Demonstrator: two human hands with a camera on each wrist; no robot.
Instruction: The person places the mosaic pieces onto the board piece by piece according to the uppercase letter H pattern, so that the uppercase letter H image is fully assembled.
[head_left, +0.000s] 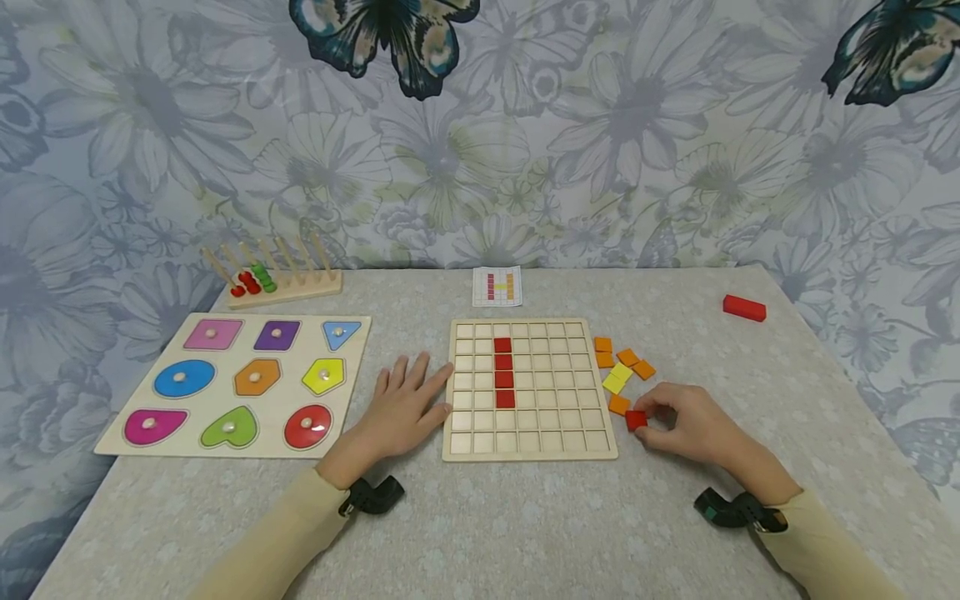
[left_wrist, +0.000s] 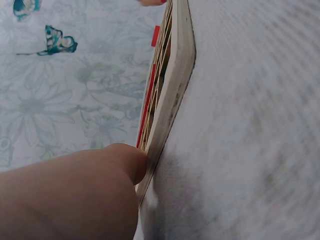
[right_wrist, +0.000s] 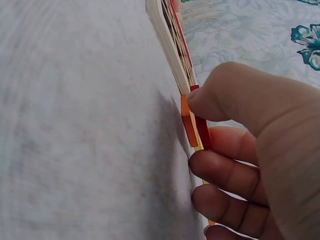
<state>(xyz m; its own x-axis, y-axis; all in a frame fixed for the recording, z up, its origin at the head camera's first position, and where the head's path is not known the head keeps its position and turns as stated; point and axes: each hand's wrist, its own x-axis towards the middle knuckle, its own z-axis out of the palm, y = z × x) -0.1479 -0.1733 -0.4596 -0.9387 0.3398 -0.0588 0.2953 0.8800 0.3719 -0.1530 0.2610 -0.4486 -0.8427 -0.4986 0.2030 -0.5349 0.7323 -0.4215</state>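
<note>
My left hand (head_left: 401, 412) lies on the table with fingers spread. Its thumb and index fingertip touch the left edge of a wooden grid board (head_left: 530, 457), as the thumb (left_wrist: 125, 157) in the left wrist view confirms. Several red square tiles (head_left: 504, 362) form a vertical column in the board's cells. Just right of the board, my right hand (head_left: 693, 425) pinches one red square tile (head_left: 636, 419) between thumb and fingers. In the right wrist view that red tile (right_wrist: 203, 132) appears beside an orange tile (right_wrist: 188, 125). Orange tiles (head_left: 602, 344) and yellow tiles (head_left: 617, 378) lie near this hand.
A small pattern card (head_left: 497, 297) lies behind the board. On the left are a shape puzzle board (head_left: 277, 429) with knobbed pieces and a wooden peg stand (head_left: 300, 292) with red and green beads. A red block (head_left: 744, 307) lies at the back right.
</note>
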